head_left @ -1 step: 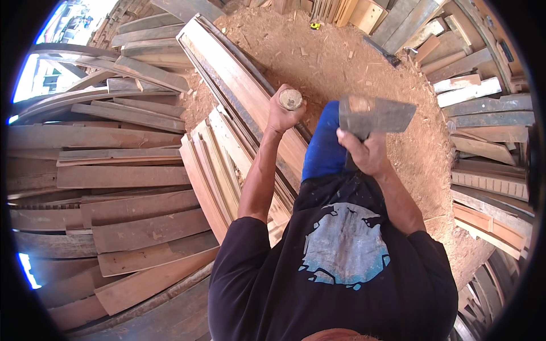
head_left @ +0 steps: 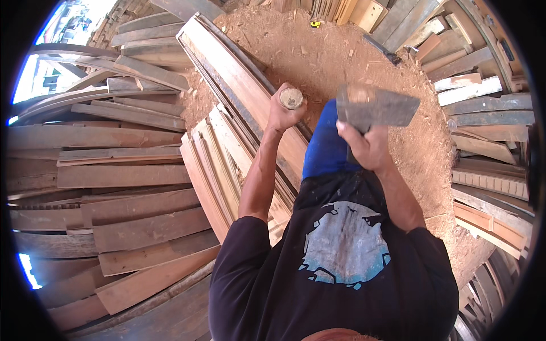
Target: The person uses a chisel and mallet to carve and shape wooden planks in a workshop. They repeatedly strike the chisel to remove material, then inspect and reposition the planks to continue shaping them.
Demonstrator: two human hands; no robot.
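My left hand (head_left: pixel 286 111) is wrapped round a round wooden tool handle (head_left: pixel 291 99), seen end-on with a pale, worn top. Its lower end is hidden beneath the fist. Under this hand lies a long reddish wooden board (head_left: pixel 227 68), slanting from the upper left towards my lap. My right hand (head_left: pixel 367 145) grips the short dark handle of a mallet. The grey, tapered mallet head (head_left: pixel 387 109) is raised above my blue-trousered leg, apart from the wooden handle and slightly blurred. A lighter worn patch shows near its left end.
Stacked planks (head_left: pixel 136 176) fill the left side. Close by my left forearm lie narrow pale strips (head_left: pixel 210 170). Wood chips cover the brown ground (head_left: pixel 318 62), where a small yellow tape measure (head_left: pixel 315 24) lies far ahead. More timber (head_left: pixel 489 133) is piled at the right.
The mallet in my right hand has risen slightly, away from my body, and shifted a little to the right. My left hand keeps its grip with almost no movement.
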